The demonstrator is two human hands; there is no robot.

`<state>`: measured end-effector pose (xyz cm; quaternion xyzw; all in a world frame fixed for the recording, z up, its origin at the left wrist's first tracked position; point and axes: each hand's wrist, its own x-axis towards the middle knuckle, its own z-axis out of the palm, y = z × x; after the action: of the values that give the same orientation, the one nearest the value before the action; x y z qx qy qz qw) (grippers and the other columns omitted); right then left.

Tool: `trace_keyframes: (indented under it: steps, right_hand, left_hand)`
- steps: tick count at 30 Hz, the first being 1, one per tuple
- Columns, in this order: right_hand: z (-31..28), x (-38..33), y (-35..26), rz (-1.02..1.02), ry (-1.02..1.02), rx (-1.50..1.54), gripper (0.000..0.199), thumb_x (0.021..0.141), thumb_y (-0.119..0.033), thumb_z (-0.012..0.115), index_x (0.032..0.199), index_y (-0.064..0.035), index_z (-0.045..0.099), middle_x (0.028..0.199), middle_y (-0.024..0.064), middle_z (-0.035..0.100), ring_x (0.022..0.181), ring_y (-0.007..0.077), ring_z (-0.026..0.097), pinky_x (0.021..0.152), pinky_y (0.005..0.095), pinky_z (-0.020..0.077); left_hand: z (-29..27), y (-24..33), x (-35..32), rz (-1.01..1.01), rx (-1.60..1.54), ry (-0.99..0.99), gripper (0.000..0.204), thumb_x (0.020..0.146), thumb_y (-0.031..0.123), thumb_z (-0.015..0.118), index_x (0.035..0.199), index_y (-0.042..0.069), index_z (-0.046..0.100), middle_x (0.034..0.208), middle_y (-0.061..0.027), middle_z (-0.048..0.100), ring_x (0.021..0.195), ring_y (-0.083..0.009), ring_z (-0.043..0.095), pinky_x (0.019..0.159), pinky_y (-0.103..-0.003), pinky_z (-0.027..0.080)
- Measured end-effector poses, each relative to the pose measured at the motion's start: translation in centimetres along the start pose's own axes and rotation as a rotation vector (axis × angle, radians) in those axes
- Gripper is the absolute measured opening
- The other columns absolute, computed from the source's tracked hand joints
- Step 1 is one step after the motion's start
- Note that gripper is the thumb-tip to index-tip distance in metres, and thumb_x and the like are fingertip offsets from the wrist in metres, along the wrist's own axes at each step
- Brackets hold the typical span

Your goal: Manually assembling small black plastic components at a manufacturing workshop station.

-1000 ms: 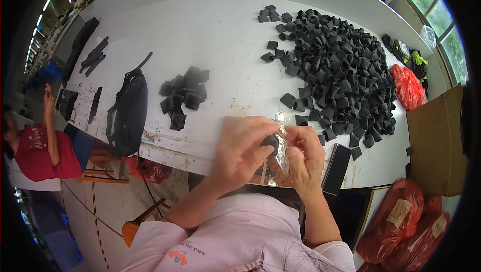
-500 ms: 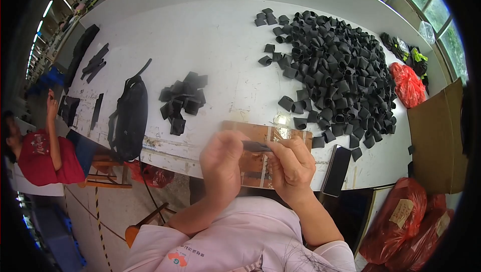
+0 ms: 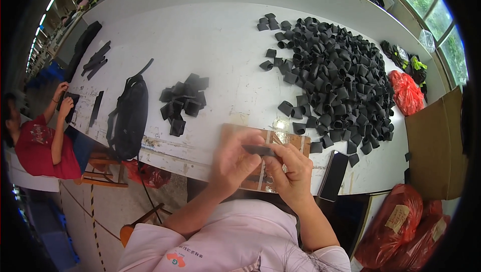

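Note:
Just in front of me, above a brown board (image 3: 299, 143) on the white table, I hold a small black flat fabric loop (image 3: 257, 149). My right hand (image 3: 291, 171) pinches its right end between thumb and fingers. My left hand (image 3: 231, 164), slightly smeared by motion, is at its left end, the thumb under it and the fingers curled over it. A large heap of similar black loops (image 3: 340, 79) spreads over the right side of the table. A smaller pile of black pieces (image 3: 183, 99) lies to the left beyond my hands.
A dark phone (image 3: 333, 175) lies by the front edge, right of the board. To the left are a black bag (image 3: 131, 116) and black strips (image 3: 96, 61). A co-worker in red (image 3: 47, 146) sits at far left. Red plastic bags (image 3: 391, 227) and a cardboard sheet (image 3: 435, 146) stand at right.
My left hand has opened out from a closed shape, its fingers and thumb now around the loop's left end. The co-worker's hands have come down to a black piece on the table.

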<state>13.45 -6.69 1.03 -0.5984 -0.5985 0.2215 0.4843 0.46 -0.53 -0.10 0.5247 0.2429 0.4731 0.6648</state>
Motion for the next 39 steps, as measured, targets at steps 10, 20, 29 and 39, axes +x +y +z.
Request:
trace_keyframes:
  steps: [10, 20, 29, 39]
  right_hand:
    - [0.5, 0.2, 0.3, -0.142, 0.110, -0.146, 0.024, 0.075, -0.007, 0.064, 0.097, 0.0016, 0.057, 0.065, 0.0047, 0.052, 0.054, 0.0116, 0.050, 0.048, 0.0229, 0.0383]
    - [-1.7, 1.1, 3.8, 0.444, 0.407, 0.688, 0.023, 0.089, -0.021, 0.049, 0.089, 0.0005, 0.057, 0.063, 0.0016, 0.052, 0.048, 0.0049, 0.041, 0.043, 0.0175, 0.0321]
    - [5.1, -4.0, 0.8, 0.316, -0.396, 0.049, 0.009, 0.077, -0.007, 0.059, 0.081, 0.0008, 0.058, 0.070, 0.0147, 0.057, 0.060, 0.0287, 0.056, 0.053, 0.0330, 0.0442]
    - [12.0, -2.0, 5.8, 0.602, 0.177, 0.488, 0.014, 0.085, -0.015, 0.056, 0.090, -0.0017, 0.057, 0.065, -0.0033, 0.050, 0.050, 0.0030, 0.044, 0.045, 0.0165, 0.0380]
  left_hand:
    - [-1.7, -2.0, 0.0, 0.094, 0.457, -0.063, 0.008, 0.081, 0.007, 0.059, 0.083, 0.000, 0.056, 0.072, -0.0049, 0.055, 0.063, -0.0104, 0.053, 0.053, -0.023, 0.042]
    - [-20.6, -9.7, 2.0, 0.114, 1.564, 0.867, 0.024, 0.071, 0.007, 0.063, 0.093, 0.002, 0.053, 0.089, -0.0125, 0.052, 0.080, -0.0284, 0.051, 0.068, -0.039, 0.042]
    - [-15.9, -7.9, -0.6, 0.248, 1.174, 0.638, 0.008, 0.076, 0.003, 0.059, 0.079, 0.000, 0.053, 0.071, -0.0093, 0.055, 0.058, -0.0203, 0.051, 0.054, -0.029, 0.042]
    - [-7.2, -6.8, -3.1, -0.294, 0.263, 0.479, 0.011, 0.081, 0.010, 0.057, 0.086, 0.001, 0.055, 0.074, -0.0010, 0.056, 0.063, -0.0068, 0.052, 0.055, -0.020, 0.041]
